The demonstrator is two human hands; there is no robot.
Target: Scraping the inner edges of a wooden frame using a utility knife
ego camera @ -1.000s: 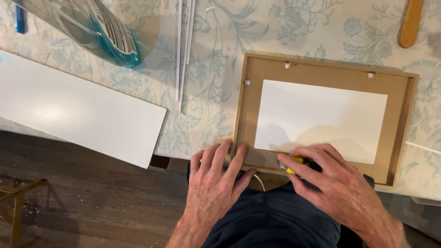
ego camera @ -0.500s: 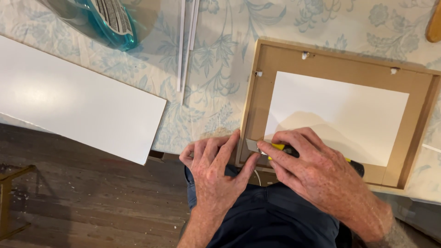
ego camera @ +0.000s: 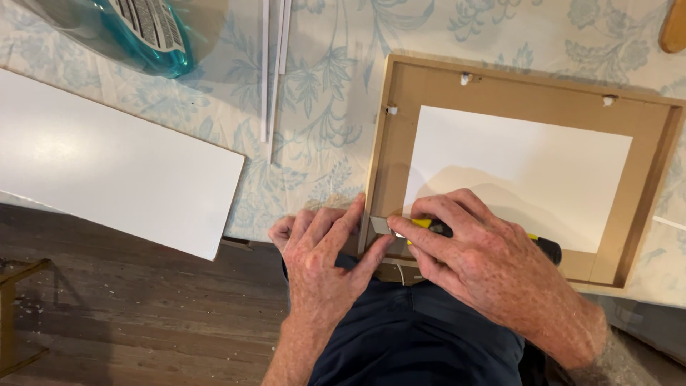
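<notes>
A wooden picture frame (ego camera: 514,89) lies face down on the table with a white sheet (ego camera: 522,164) in its opening. My right hand (ego camera: 486,264) grips a yellow and black utility knife (ego camera: 429,226), its blade tip (ego camera: 379,225) at the frame's near left corner. My left hand (ego camera: 321,257) lies flat beside that corner, fingers pressed against the frame's left edge and thumb under the blade area.
A long white board (ego camera: 107,164) overhangs the table's near edge at left. A blue-tinted plastic bottle (ego camera: 136,32) lies at the top left. Thin white strips (ego camera: 275,71) lie on the floral tablecloth (ego camera: 321,107). A wooden stick end (ego camera: 675,25) shows top right. Wooden floor (ego camera: 128,314) lies below.
The view has moved closer and shifted right. My right hand slid the knife leftward along the frame's near edge to the left corner; my left hand stays by that corner.
</notes>
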